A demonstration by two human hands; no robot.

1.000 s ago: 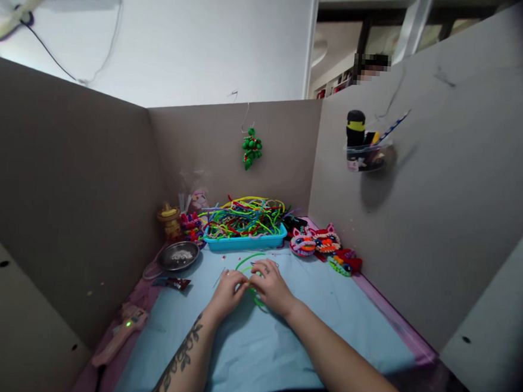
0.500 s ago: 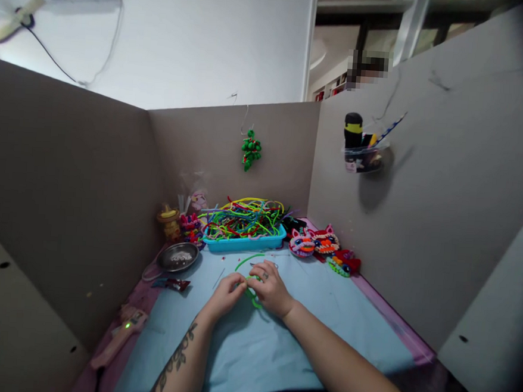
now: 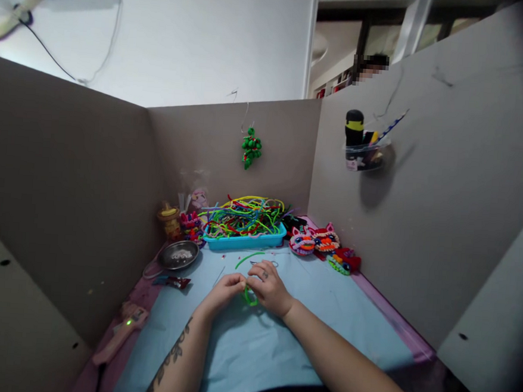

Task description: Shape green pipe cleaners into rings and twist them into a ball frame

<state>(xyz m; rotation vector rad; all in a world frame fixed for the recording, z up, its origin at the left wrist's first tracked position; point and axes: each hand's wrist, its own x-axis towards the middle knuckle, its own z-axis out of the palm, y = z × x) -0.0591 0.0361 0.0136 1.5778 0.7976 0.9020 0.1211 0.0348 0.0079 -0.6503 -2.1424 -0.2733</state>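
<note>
My left hand (image 3: 223, 291) and my right hand (image 3: 269, 288) meet over the light blue mat (image 3: 306, 318), fingers pinched together on a bright green pipe cleaner (image 3: 250, 296) that is bent into a small loop between them. A second green pipe cleaner piece (image 3: 247, 258) lies on the mat just beyond my fingers. My right hand wears a ring. A tattoo runs along my left forearm.
A blue tray (image 3: 243, 241) heaped with coloured pipe cleaners stands behind my hands. Finished pipe-cleaner faces (image 3: 314, 240) lie at the right. A metal dish (image 3: 177, 254) and a pink glue gun (image 3: 121, 328) sit at the left. Grey partition walls enclose the desk; a cup of tools (image 3: 362, 149) hangs on the right wall.
Both hands stay together in the same spot. The green pipe cleaner has been curled tighter, from a longer arc into a small loop below my fingers.
</note>
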